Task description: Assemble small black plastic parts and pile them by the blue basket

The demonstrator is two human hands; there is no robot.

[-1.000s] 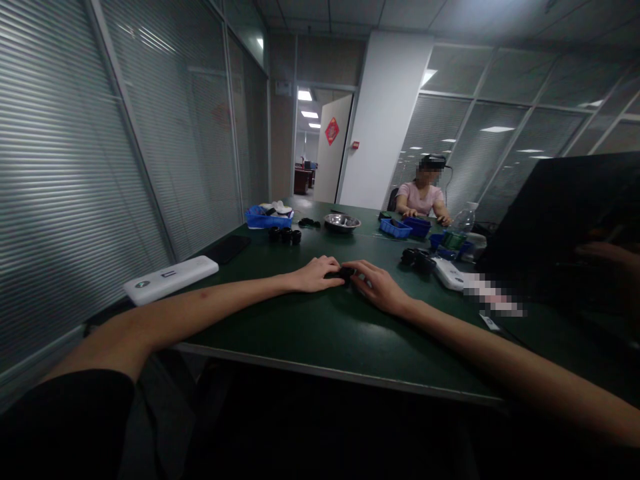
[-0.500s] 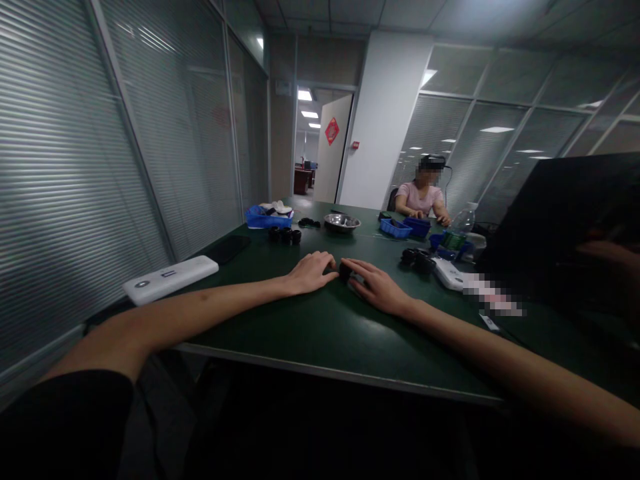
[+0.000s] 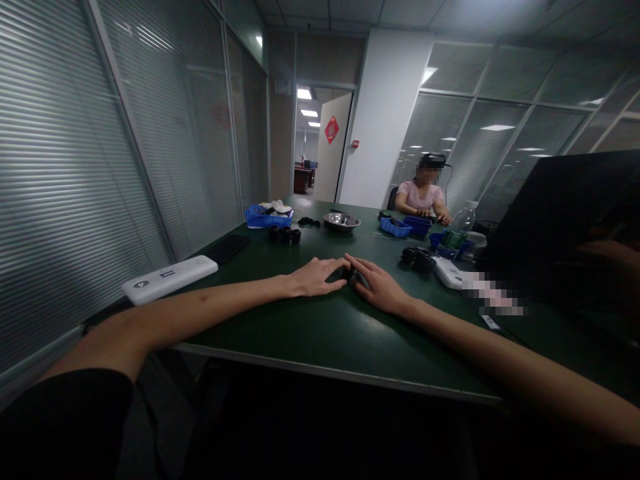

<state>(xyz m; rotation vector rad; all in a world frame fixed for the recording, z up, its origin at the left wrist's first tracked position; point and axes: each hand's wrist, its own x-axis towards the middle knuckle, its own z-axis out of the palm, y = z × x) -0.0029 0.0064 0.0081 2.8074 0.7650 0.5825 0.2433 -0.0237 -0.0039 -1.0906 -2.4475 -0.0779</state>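
Note:
A small black round part [image 3: 347,273] sits between my two hands over the middle of the table, mostly hidden by the fingers. My left hand [image 3: 317,277] reaches it from the left, its thumb and index finger closed on it. From the right, my right hand [image 3: 379,287] grips the same part, with the fingers laid over its top and the thumb at the near side. The fingertips of both hands meet or nearly meet above it.
On the green table [image 3: 300,333] stand a metal bowl [image 3: 341,223], a blue basket [image 3: 269,217], black round parts [image 3: 285,235], more black parts [image 3: 418,259], blue trays [image 3: 395,229] and a bottle [image 3: 461,223]. A white device [image 3: 171,280] lies left. Another person [image 3: 421,195] sits opposite.
My left hand has moved right, closing its thumb and index finger on the black part. My right hand has shifted only slightly and keeps hold of it.

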